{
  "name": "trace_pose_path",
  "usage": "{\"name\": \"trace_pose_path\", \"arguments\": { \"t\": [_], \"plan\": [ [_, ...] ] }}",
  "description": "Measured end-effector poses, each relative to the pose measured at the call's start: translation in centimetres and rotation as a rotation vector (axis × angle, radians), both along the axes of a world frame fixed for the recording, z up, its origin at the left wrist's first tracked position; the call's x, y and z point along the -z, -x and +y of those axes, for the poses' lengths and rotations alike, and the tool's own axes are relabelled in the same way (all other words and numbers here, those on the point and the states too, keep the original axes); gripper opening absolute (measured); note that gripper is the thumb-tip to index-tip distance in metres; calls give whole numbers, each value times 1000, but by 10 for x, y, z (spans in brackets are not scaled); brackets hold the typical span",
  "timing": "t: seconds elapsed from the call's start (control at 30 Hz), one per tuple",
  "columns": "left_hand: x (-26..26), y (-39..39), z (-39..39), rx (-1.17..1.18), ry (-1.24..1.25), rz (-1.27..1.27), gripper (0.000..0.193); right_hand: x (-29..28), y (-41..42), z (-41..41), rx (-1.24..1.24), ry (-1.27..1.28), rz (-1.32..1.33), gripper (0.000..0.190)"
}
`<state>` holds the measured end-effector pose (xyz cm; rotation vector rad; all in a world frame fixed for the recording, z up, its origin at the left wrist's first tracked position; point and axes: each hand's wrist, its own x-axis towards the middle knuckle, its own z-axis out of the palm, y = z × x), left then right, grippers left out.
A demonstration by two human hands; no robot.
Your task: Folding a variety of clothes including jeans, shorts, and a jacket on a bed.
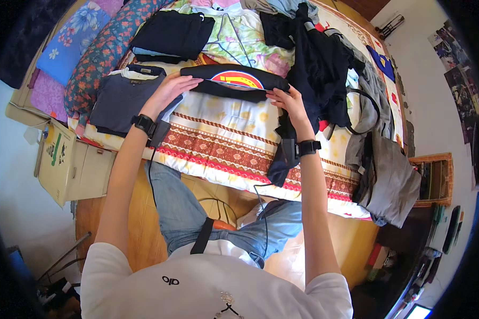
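Observation:
A black garment (pixel 231 93) with a red, yellow and white print hangs stretched between my hands, just over the bed. My left hand (pixel 171 89) has hold of its left end. At the right end, my right hand (pixel 288 103) pinches the cloth between thumb and fingers. A stack of folded shirts (pixel 121 99), grey on top, lies beside my left hand. Beyond the garment, a wire clothes hanger (pixel 232 38) rests on a flowered cloth (pixel 271 56). Dark crumpled clothes (pixel 323 67) lie close to my right hand.
Folded black clothes (pixel 171 34) are stacked at the far left of the bed (pixel 223 141). A long flowered bolster (pixel 103 67) runs along its left side. Grey clothing (pixel 391 179) hangs over the right front edge. A pale cabinet (pixel 80 171) stands at left.

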<state>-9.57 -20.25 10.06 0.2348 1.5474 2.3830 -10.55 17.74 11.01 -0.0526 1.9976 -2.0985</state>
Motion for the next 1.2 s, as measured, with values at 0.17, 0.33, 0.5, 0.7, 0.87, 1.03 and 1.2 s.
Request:
{"name": "trace_pose_path", "arguments": {
  "t": [0.17, 0.33, 0.5, 0.7, 0.87, 1.03, 1.2],
  "plan": [
    [21, -60, -1, -93, 263, -24, 33, 29, -70, 9, 73, -4, 137, 23],
    [92, -145, 12, -58, 27, -452, 35, 118, -158, 12, 178, 297, -339, 46],
    [113, -157, 32, -93, 173, -414, 35, 187, -169, 16, 311, 60, -295, 26],
    [91, -173, 27, -174, 376, -355, 31, 144, -187, 8, 427, -89, -254, 27],
    [136, -201, 7, -164, 709, -316, 27, 173, -212, 17, 401, -462, 60, 31],
    [105, -144, 24, -522, 1102, 577, 33, 91, -156, 2, 386, -903, 619, 29],
    [112, -54, 30, -261, 1185, 771, 29, 120, -77, -3, -16, -824, 380, 28]
  ]
}}
